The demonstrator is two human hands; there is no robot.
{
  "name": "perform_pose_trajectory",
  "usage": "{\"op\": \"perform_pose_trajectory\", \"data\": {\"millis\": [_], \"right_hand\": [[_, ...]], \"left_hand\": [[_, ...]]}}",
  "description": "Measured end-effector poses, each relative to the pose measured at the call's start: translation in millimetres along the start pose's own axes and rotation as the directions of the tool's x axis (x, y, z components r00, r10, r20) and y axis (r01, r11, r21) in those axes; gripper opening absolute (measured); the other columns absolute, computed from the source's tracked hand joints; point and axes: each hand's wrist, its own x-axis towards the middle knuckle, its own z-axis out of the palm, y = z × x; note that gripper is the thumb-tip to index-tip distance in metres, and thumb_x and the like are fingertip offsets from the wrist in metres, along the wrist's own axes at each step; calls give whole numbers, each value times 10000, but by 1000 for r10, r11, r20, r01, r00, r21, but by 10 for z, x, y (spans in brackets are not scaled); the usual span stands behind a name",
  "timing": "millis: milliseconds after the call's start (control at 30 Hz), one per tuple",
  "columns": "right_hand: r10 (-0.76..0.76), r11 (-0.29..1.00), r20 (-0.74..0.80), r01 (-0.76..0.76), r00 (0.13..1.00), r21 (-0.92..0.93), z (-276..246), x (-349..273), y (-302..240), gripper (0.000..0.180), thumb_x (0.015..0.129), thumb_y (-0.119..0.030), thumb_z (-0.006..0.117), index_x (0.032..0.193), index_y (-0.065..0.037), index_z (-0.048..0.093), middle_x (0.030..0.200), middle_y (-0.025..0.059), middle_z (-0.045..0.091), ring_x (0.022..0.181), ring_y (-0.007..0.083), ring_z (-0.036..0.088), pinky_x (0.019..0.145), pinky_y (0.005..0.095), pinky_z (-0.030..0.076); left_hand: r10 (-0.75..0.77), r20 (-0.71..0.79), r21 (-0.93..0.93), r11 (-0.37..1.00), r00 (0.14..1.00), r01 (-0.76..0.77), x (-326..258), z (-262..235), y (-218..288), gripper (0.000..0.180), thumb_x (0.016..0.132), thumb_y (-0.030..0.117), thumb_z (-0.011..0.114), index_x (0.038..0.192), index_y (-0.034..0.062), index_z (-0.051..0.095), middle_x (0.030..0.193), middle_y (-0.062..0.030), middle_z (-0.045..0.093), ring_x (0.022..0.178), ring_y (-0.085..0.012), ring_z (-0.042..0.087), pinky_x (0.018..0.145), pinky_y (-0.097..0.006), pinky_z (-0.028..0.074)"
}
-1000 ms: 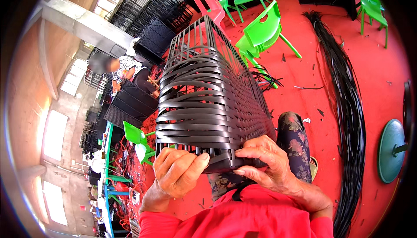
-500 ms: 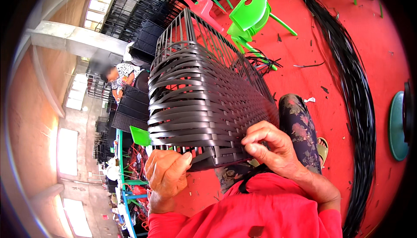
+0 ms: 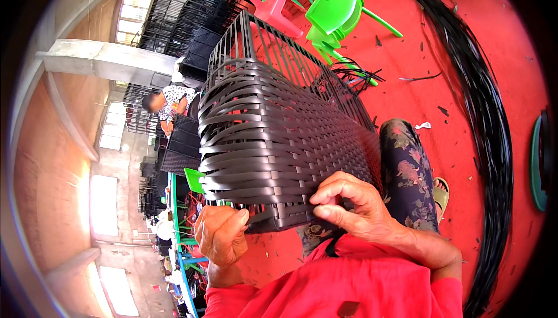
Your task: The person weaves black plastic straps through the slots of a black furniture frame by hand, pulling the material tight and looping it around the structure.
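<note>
A half-woven black frame (image 3: pixel 302 138) of flat plastic strips stands tilted before me, its rows curving round the near corner. My right hand (image 3: pixel 360 210) is closed in a pinch at the lower edge of the weave, thumb and forefinger on a black strip (image 3: pixel 297 210) of the lowest row. My left hand (image 3: pixel 221 236) is closed beside the lower left corner, thumb pressed on the forefinger. Its fingers hide whatever they hold. Loops of strip bulge out on the left side, and bare bars show toward the far end.
A long bundle of black strips (image 3: pixel 485 120) lies on the red floor at the right. Green (image 3: pixel 337 7) and pink (image 3: pixel 267 1) plastic chairs stand beyond the frame. A co-worker (image 3: pixel 174 102) sits at the left among dark woven panels (image 3: pixel 183 144).
The view has shifted slightly, so the background and the floor bundle sit further right. My right hand has moved a little left and down along the lower edge; my left hand stays by its corner.
</note>
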Motion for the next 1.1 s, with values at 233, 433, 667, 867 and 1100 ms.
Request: {"op": "perform_pose_trajectory", "data": {"millis": [233, 433, 667, 867, 1100], "right_hand": [[420, 712, 239, -481, 876, 512, -14, -240, -70, 289, 962, -211, 524, 1171, -27, 601, 924, 14, 616, 820, 53, 522, 719, 201, 433], [414, 410, 474, -624, 777, 665, -91, -276, -138, 427, 988, -193, 451, 1379, -38, 377, 696, 1, 503, 581, 65, 412, 548, 216, 363], [284, 263, 610, -672, 739, 692, -109, -328, -170, 576, 988, -161, 437, 1473, -79, 137, 649, 29, 504, 521, 83, 416, 519, 232, 367], [183, 172, 646, -671, 741, 721, -97, -324, -72, 633, 979, -215, 471, 1480, -105, 100, 657, 41, 518, 506, 86, 428, 489, 224, 361], [105, 40, 683, -689, 723, 724, -86, -329, 18, 684, 969, -153, 475, 1486, -135, 28, 579, 3, 430, 456, 92, 413, 468, 239, 363]], "left_hand": [[-12, 9, 39, 999, 1000, 11, -73, -8, -3, 186, 903, 175, 590, 897, -10, 606, 771, -112, 577, 635, -235, 545, 552, -338, 443], [-44, 2, 19, 999, 999, 44, -119, -6, -19, 217, 916, 205, 573, 912, -11, 603, 797, -113, 576, 675, -235, 547, 596, -351, 448], [-60, -13, 27, 998, 998, 60, -162, -20, 10, 242, 934, 229, 552, 926, -7, 601, 821, -105, 572, 707, -231, 538, 619, -347, 438], [-62, 1, 19, 998, 998, 62, -146, -9, -15, 225, 938, 211, 542, 940, -7, 600, 826, -104, 568, 708, -226, 532, 623, -344, 437], [-57, 26, -2, 998, 998, 57, -128, -19, -32, 224, 939, 199, 539, 938, -19, 591, 832, -111, 567, 711, -229, 535, 619, -344, 439]]}}
